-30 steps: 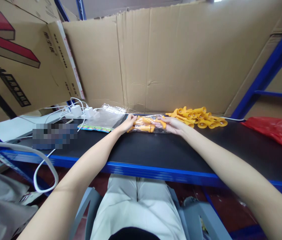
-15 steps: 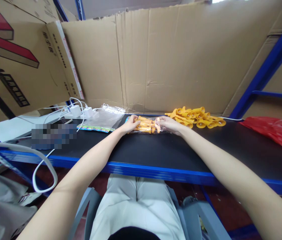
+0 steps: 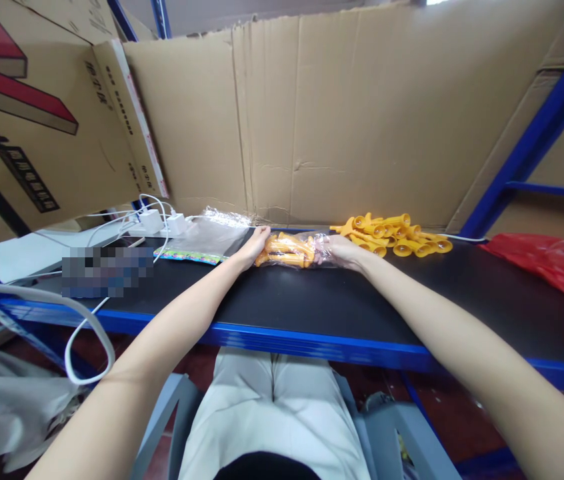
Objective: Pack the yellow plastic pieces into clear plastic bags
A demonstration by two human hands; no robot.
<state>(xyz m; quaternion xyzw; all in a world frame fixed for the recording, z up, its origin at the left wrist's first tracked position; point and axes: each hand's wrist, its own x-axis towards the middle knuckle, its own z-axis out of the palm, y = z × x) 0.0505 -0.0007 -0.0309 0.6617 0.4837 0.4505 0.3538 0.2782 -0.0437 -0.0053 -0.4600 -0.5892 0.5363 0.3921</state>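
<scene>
A clear plastic bag (image 3: 292, 261) with several yellow plastic pieces (image 3: 289, 248) inside lies across the black tabletop in front of me. At its left end, my left hand (image 3: 255, 247) is closed, the fingers partly hidden from the camera. My right hand (image 3: 339, 251) grips the gathered film at the opposite end. Just beyond that hand sits a pile of loose yellow trumpet-shaped pieces (image 3: 397, 233). Left of my left hand are flat clear bags (image 3: 212, 233) with a colourful printed strip along the near edge.
White chargers (image 3: 151, 220) and cables crowd the left side, beside a blurred-out object (image 3: 107, 272). A red plastic bag (image 3: 547, 263) lies at the far right. Cardboard (image 3: 362, 120) walls off the back, and a blue rail (image 3: 312, 340) edges the table in front.
My left hand has slid a little left, off the yellow pieces to the bag's end. The pieces inside have shifted, and my right hand has stayed on the film.
</scene>
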